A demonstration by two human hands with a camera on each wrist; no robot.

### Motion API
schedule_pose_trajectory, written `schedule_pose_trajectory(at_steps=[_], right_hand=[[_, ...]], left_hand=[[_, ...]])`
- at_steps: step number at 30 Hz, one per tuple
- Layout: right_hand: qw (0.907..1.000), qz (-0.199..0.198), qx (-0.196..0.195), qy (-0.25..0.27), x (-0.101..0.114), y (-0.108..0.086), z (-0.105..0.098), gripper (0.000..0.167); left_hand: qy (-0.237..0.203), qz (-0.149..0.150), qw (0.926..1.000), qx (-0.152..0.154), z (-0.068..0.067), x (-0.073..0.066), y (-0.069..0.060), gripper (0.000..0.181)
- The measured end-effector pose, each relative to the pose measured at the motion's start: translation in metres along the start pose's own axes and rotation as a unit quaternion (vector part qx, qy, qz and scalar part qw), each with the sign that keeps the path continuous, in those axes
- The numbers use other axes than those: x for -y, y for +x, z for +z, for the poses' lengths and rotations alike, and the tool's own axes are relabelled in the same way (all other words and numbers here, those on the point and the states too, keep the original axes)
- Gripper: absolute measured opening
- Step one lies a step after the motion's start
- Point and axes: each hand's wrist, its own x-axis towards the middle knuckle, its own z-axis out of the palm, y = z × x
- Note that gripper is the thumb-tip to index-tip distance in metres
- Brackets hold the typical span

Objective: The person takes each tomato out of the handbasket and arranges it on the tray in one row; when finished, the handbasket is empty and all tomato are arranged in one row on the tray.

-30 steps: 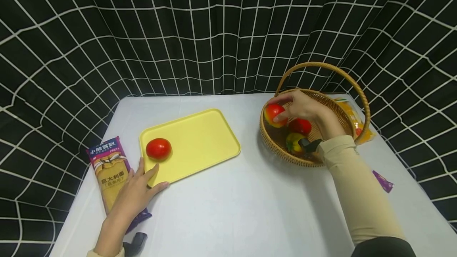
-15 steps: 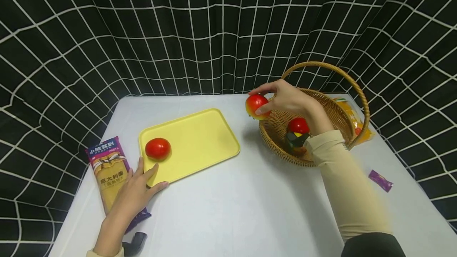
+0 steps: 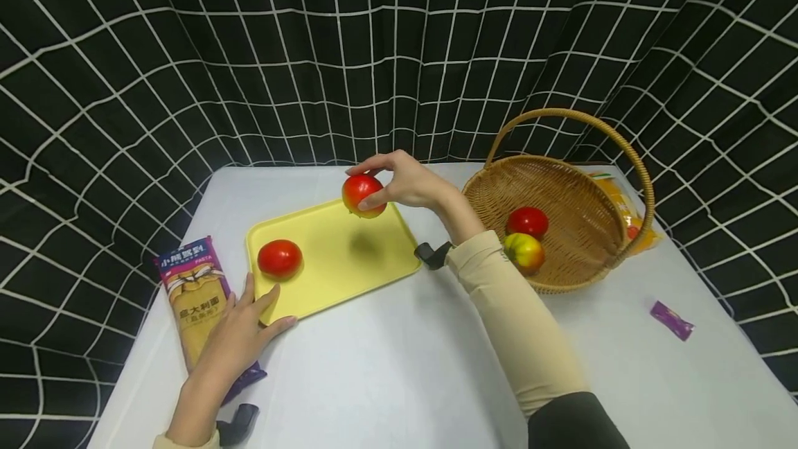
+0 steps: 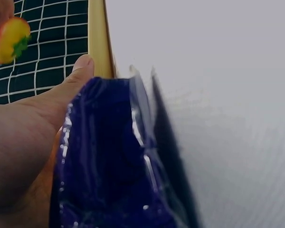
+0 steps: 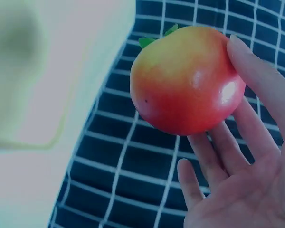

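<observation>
My right hand [image 3: 405, 182] holds a red-and-yellow tomato [image 3: 364, 195] between thumb and fingers, above the right part of a yellow tray [image 3: 337, 255]. Green leaves show on this tomato [image 5: 187, 80] in the right wrist view. Inside the tray, near its left end, lies a red, smooth, oval fruit [image 3: 280, 259]. My left hand [image 3: 240, 338] rests at the tray's near left corner with fingers spread, touching the rim. Under that wrist lies a purple and gold pasta bag [image 3: 196, 296]; its dark blue end [image 4: 109, 152] fills the middle of the left wrist view.
To the right stands a wicker basket [image 3: 573, 227] with a tall arched handle. It holds a red fruit [image 3: 528, 222] and a yellow-red fruit [image 3: 524, 252]. An orange packet [image 3: 623, 210] lies behind it, and a small purple wrapper [image 3: 672, 320] lies at the right.
My right hand has lifted the tomato out of the basket and carried it left, over the tray. My left hand has stayed at the tray's corner.
</observation>
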Motion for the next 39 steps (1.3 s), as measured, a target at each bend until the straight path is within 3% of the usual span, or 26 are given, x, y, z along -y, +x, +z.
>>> schedule_pose_trajectory(at_steps=[11, 22, 28, 39], right_hand=[[0.9995, -0.022, 0.017, 0.017, 0.0, 0.028, 0.052, 0.051], [0.9992, 0.003, 0.027, 0.028, -0.017, 0.042, 0.097, 0.053], [0.9987, 0.024, 0.032, 0.033, -0.024, 0.046, 0.115, 0.054], [0.9989, 0.024, 0.029, 0.027, -0.028, 0.05, 0.134, 0.061]], left_hand=[[-0.006, 0.0, 1.0, -0.004, 0.0, -0.001, -0.001, 0.084], [0.002, 0.005, 0.9999, -0.011, 0.0, -0.001, -0.001, 0.085], [0.0, 0.003, 0.9999, -0.01, 0.001, -0.001, -0.002, 0.084], [-0.007, -0.001, 0.9999, -0.009, 0.001, -0.003, -0.003, 0.082]])
